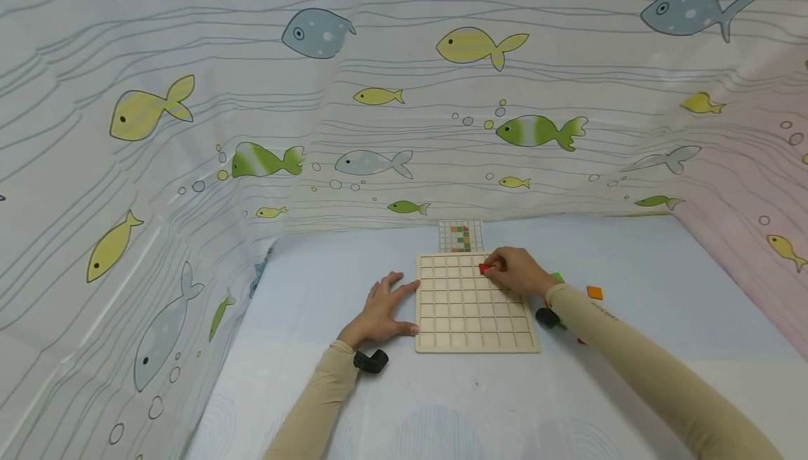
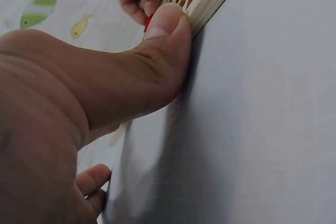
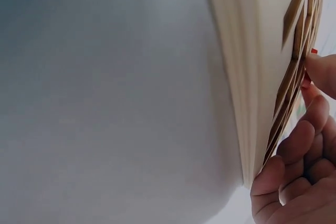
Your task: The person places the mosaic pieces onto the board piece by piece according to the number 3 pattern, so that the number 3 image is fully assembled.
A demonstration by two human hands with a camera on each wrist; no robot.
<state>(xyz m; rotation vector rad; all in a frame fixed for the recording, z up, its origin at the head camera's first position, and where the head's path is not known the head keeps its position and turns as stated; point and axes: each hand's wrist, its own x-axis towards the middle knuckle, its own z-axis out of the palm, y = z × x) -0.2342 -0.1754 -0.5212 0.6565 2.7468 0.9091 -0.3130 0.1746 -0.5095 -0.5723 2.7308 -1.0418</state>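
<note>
A square wooden grid board (image 1: 473, 320) lies flat on the table, its squares bare wood where they show. My right hand (image 1: 519, 271) pinches a small red square tile (image 1: 484, 268) between thumb and fingers over the upper right squares. In the right wrist view the red tile (image 3: 306, 82) shows between thumb and fingertip, close to the board's grid, with other fingers curled by the board's edge (image 3: 247, 93). Fingers spread, my left hand (image 1: 379, 311) rests at the board's left side, thumb and a fingertip against the rim. The left wrist view shows that thumb (image 2: 163, 40) at the edge.
A small card (image 1: 446, 237) with a grid pattern of coloured squares lies just behind the board. To the right lie an orange tile (image 1: 595, 292) and a green tile (image 1: 556, 277), partly behind my right forearm. A fish-print sheet (image 1: 435, 144) rises behind the table.
</note>
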